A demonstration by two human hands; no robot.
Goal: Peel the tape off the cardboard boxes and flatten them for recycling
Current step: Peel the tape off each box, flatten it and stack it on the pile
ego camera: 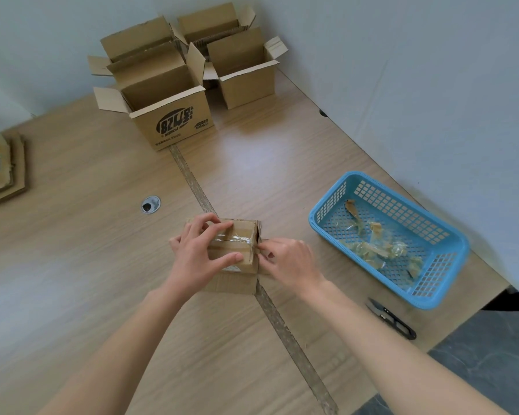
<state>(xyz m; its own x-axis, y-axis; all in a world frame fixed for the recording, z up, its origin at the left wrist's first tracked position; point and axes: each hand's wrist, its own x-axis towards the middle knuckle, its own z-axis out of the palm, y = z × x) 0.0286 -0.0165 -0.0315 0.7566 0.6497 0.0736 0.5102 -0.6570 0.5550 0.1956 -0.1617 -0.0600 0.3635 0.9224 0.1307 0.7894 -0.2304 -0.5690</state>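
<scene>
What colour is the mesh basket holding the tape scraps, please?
Light blue basket; the head view shows it.

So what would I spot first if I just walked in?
Probably the two hands in the middle: the left hand holds a small taped cardboard box while the right hand picks at its tape. Next, the bright blue basket of peeled tape on the right, then the open boxes at the back.

Left hand (200,254) spread, fingers curled (thumb extended) — right hand (288,259) pinching, both forearms outstretched
</scene>
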